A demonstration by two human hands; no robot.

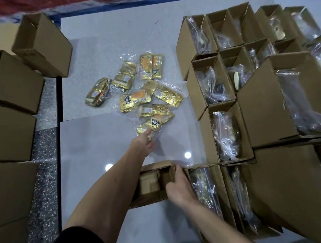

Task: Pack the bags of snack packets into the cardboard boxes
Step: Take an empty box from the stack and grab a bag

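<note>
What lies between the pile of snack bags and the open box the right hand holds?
Only the left hand, reaching to the nearest snack bag, over bare table; head view.

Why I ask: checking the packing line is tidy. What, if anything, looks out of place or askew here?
Nothing looks damaged or spilled. The bags of snack packets lie in a loose heap on the table, and one empty box at far left sits tilted on other boxes.

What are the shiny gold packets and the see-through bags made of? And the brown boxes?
The gold packets look like glossy foil or foil-look plastic: they glint and crinkle. The clear bags around them seem to be thin, soft plastic film, see-through with shiny wrinkles. The open box by the right hand is corrugated cardboard, matte brown; its cut rim shows the wavy layer.
</note>
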